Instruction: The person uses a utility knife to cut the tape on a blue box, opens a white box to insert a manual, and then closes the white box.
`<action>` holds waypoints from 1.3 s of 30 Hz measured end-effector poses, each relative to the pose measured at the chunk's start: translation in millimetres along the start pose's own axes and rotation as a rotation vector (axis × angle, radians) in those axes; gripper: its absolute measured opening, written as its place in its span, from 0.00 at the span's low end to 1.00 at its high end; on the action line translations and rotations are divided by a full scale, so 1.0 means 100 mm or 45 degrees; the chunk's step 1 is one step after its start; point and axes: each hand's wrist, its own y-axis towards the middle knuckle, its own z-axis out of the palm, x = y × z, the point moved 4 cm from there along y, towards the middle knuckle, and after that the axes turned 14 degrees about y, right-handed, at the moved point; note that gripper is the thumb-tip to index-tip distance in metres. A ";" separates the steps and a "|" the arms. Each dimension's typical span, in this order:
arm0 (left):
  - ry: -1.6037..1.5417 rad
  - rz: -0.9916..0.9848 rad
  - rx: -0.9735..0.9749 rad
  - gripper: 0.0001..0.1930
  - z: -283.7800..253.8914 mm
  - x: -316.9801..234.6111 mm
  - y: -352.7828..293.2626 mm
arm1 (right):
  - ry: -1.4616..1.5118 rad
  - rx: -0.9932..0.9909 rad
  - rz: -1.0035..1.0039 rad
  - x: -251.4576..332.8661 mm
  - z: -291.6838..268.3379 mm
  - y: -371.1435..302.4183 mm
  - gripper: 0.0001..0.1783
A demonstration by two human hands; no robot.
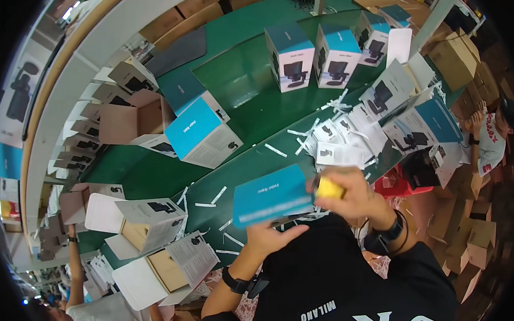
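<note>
A closed carton with a teal top [275,196] is in front of my chest, above the table edge. My left hand [269,239] supports it from below at the near side, thumb stretched out and the other fingers partly hidden beneath. My right hand [347,190] is closed on a small yellow-and-dark object [328,188] at the carton's right end; its exact kind is unclear. Beyond that hand lies a pile of white printed leaflets [347,141] and loose paper strips. Another teal-topped carton [198,136] sits on the green table [239,96] to the left.
Closed cartons [290,58] stand at the far side. Open cartons with raised flaps are at the left [151,225] and right [386,88]. A red bin [402,184] is at my right. Co-workers [490,136] are at the right edge and lower left. Brown boxes [454,232] cover the floor.
</note>
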 end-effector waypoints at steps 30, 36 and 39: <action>-0.978 -0.279 0.327 0.18 0.35 -0.19 0.11 | 0.669 -0.337 0.670 -0.19 0.73 -0.68 0.17; -0.630 -0.137 0.149 0.16 0.36 -0.09 0.10 | -0.529 -0.220 0.295 0.02 0.45 -0.47 0.15; -0.344 -0.073 0.055 0.15 0.32 -0.06 0.07 | -0.696 -0.122 0.216 0.12 0.32 -0.29 0.15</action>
